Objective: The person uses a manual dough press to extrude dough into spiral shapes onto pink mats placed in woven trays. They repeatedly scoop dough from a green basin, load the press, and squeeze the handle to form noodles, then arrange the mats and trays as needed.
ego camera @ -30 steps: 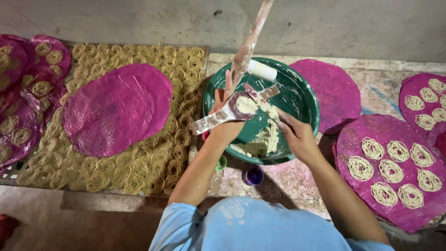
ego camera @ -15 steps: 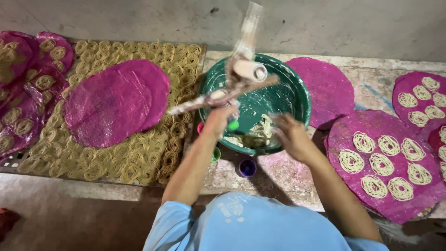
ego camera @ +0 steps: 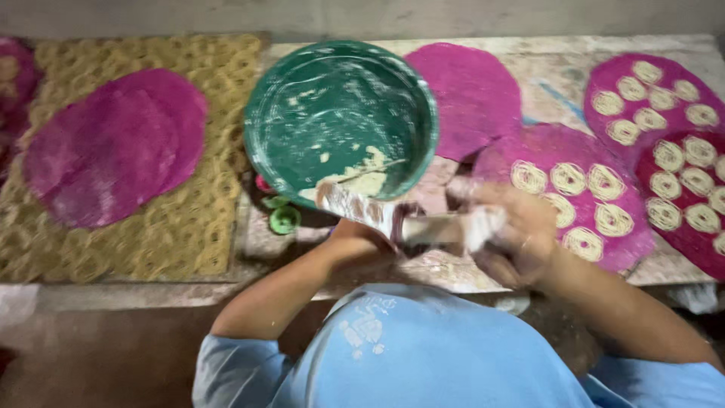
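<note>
Looks partway through, judging by the spread: two round magenta mats at the right edge of the stone desk (ego camera: 483,264), one (ego camera: 574,193) near the front and another pair (ego camera: 664,113) toward the right corner, already covered in pale spiral coils of dough, while a bare magenta mat (ego camera: 472,94) behind the bowl and two overlapping bare ones (ego camera: 113,143) on the yellowish woven sheet (ego camera: 189,227) at the left edge have nothing on them yet. Not much dough left either, just a pale lump (ego camera: 362,177) and smears at the near side of the big round green plastic bowl (ego camera: 340,121) sitting mid-desk toward the back. Dough-smeared metal press tool (ego camera: 408,223) held crosswise at the front edge, just below the bowl rim, close to the blue shirt (ego camera: 423,355). Left hand (ego camera: 359,234) wrapped around the left end, mostly tucked under the tool, so grip looks closed but fingers hard to make out. Right hand (ego camera: 513,234) clamped around the right end, pretty blurred, fingers curled shut over it and coated in dough. Small green cap-like thing (ego camera: 285,219) on the desk just left of the left forearm, under the bowl's edge.
</note>
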Demonstrator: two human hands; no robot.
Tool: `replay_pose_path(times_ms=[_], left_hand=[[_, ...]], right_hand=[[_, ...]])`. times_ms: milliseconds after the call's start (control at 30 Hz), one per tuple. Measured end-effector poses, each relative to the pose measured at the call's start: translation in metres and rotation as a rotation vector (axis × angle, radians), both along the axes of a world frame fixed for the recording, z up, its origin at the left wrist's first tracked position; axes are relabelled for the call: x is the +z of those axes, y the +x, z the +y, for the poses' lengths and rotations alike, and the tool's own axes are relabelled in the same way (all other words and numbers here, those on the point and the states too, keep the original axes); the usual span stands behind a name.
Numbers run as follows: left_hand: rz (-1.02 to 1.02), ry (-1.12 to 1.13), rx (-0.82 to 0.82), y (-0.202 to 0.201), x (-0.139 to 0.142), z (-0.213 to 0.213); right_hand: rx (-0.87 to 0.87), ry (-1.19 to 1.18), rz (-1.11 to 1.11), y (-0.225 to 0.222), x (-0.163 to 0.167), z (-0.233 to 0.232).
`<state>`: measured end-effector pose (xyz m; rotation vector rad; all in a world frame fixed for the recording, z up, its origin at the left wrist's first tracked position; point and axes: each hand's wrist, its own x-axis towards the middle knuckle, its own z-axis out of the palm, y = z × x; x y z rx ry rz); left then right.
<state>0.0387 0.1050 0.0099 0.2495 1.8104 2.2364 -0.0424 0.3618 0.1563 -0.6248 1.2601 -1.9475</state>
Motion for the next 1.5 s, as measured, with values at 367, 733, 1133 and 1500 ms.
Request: replay_pose_path(times_ms=[367, 733, 1133, 1500], left_hand=[[0.143, -0.589, -0.229, -0.058, 0.077, 0.130], [0.161, -0.419, -0.020, -0.224, -0.010, 0.130], [-0.343, 0.495, 0.626, -0.160, -0.140, 0.179], [-0.011, 0.463, 0.613, -0.132, -0.077, 0.155]], right_hand=[[-0.213, 0.381, 1.181, -0.016, -0.036, 0.118], [0.038, 0.465, 0.133, -0.070, -0.075, 0.264], [-0.209, 0.713, 0.019, -0.079, -0.174, 0.312], [0.218, 0.634, -0.169, -0.109, -0.154, 0.270]])
